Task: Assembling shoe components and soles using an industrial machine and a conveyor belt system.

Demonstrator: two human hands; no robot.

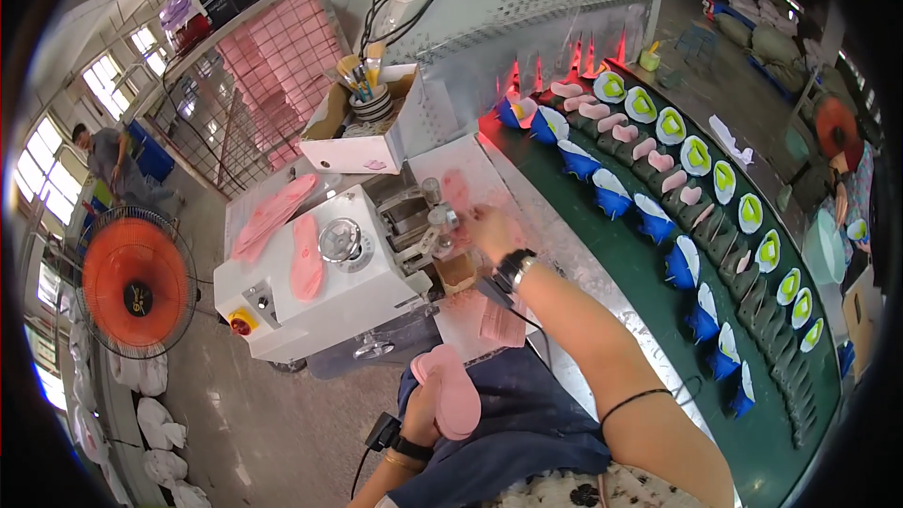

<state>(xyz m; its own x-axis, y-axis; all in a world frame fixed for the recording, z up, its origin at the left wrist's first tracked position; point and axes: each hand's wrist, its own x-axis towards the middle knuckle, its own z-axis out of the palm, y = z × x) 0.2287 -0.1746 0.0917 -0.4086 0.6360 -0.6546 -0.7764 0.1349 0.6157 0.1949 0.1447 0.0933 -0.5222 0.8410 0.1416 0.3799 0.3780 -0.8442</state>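
My left hand [419,417] is closed around a small stack of pink insoles [455,400], held low over my lap. Further up, my right hand [496,233] reaches to the metal rollers [442,217] of a white bench machine [367,296]. Its fingers are pinched together beside the rollers; what they hold, if anything, cannot be made out. A single pink insole [306,261] lies on the machine's top next to a round metal dial [340,239], with a fanned pile of pink insoles [275,216] behind. Below my right wrist sits another pink stack [502,324].
To the right runs a green conveyor [602,254] with rows of blue-and-white shoe uppers [682,261] and green-and-white pieces [696,156]. A white box [353,152] with brushes stands behind the machine. An orange fan [137,282] is at left; another person [118,165] stands beyond it.
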